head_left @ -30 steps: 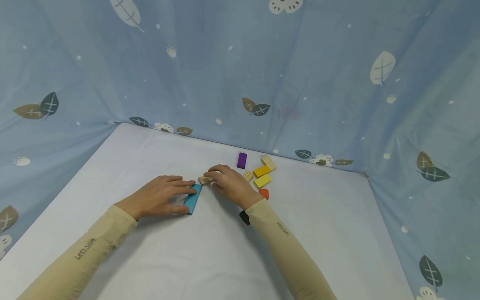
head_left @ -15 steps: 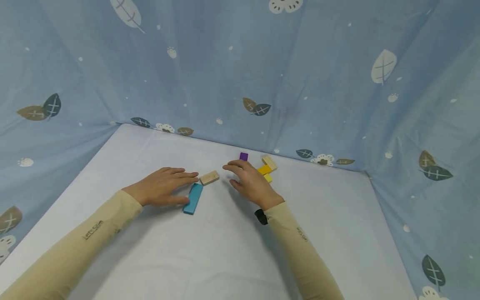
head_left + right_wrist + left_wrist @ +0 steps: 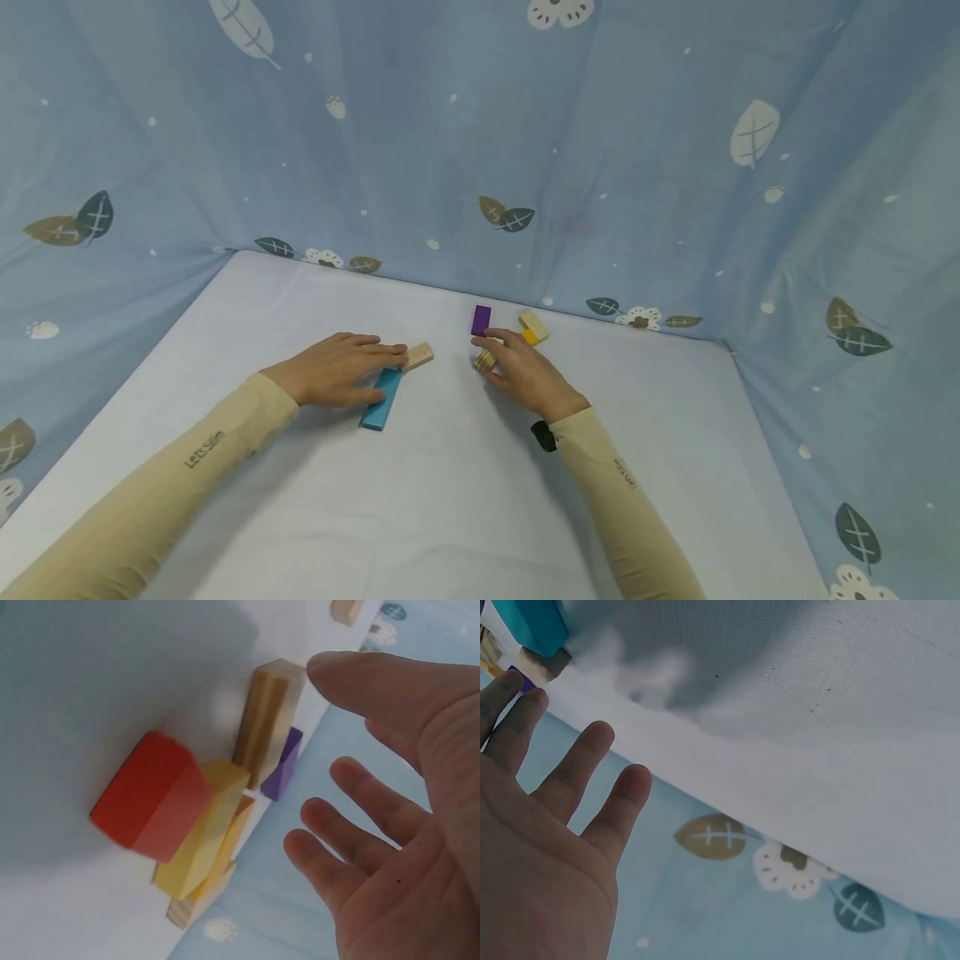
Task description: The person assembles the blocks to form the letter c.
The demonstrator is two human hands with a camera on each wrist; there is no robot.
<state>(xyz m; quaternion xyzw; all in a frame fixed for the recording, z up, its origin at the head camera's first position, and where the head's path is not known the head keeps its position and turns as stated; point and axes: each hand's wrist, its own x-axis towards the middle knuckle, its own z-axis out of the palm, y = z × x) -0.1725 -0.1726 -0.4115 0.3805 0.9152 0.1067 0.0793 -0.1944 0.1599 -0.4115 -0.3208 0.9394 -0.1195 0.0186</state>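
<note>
My left hand (image 3: 330, 372) has its fingers extended over a flat blue block (image 3: 382, 407) and the near end of a plain wooden block (image 3: 420, 356). In the left wrist view its fingers are spread, with the blue block (image 3: 536, 626) at the top left corner. To the right, my right hand (image 3: 527, 377) is at a striped wooden block (image 3: 483, 361), thumb on one side and index finger on the other. The right wrist view has the thumb tip right at the end of this striped block (image 3: 270, 724), the other fingers loosely bent.
A purple block (image 3: 481, 320) lies just beyond my right hand. Near it are a pale wooden block (image 3: 535, 325) and an orange block (image 3: 529, 337), partly hidden. A red block (image 3: 150, 795) and a yellow block (image 3: 202, 836) show in the right wrist view. Patterned blue cloth (image 3: 420, 150) borders the white table (image 3: 420, 517).
My right hand has let go of the plain wooden block and moved right to the striped one. My left hand's fingers have shifted slightly right, over the plain block's end.
</note>
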